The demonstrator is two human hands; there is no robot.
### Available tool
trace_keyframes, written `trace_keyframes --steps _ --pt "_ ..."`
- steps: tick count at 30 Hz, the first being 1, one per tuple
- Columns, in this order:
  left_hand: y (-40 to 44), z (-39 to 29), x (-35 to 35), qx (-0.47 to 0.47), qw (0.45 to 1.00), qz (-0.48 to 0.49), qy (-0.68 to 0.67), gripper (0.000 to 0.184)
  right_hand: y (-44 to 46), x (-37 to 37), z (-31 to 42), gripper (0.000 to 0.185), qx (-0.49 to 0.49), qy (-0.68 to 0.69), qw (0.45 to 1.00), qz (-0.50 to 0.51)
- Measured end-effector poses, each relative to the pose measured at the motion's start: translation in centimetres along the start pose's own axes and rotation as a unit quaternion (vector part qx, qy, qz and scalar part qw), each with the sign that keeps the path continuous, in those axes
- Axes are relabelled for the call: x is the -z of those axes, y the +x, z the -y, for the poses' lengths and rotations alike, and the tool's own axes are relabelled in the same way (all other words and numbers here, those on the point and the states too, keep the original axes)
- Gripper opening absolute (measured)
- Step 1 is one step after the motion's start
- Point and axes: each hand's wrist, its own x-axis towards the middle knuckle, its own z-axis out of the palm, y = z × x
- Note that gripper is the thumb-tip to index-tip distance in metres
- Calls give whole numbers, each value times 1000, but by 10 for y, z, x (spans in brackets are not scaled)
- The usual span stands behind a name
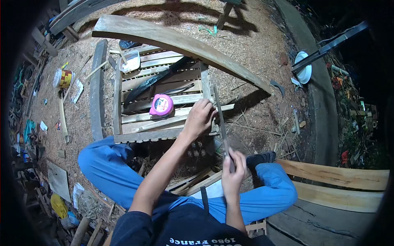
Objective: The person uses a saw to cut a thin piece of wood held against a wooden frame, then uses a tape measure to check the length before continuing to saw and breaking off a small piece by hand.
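My left hand (pixel 200 118) is closed at the right edge of a low slatted wooden bench (pixel 158 136). Its fingers are around a pale wood or bamboo strip (pixel 227 108), whose end sticks out past the bench edge. In my right hand (pixel 233 173) is the handle of a long knife (pixel 223 127), its narrow blade pointing away from me, just right of my left fingers and across the strip. A pink tape measure (pixel 162 105) lies on the slats left of my left hand. Beyond it rest a thin dark tool (pixel 177 89) and a long dark sheath-like piece (pixel 154 81).
A long curved plank (pixel 176 39) crosses the far side of the bench. A white tub (pixel 131 61) sits on its far left corner. Planks (pixel 336 197) lie at my right, and a yellow-red can (pixel 63 78) stands left on shavings-covered ground (pixel 254 49).
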Motion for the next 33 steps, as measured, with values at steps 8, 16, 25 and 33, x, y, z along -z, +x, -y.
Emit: trace_keyframes --steps 8,16,25,33 --pt "-1 -1 1 1 1000 1 -4 16 5 -3 -1 28 -9 -1 1000 8" --pt "-1 2 1 -14 1000 11 3 17 49 -30 11 28 16 15 1000 -1" --pt "0 -2 1 -16 1000 1 -5 16 18 -10 5 26 -15 15 1000 -1" --pt "1 0 -1 7 1000 -11 -28 16 -3 7 -2 26 -11 15 1000 11"
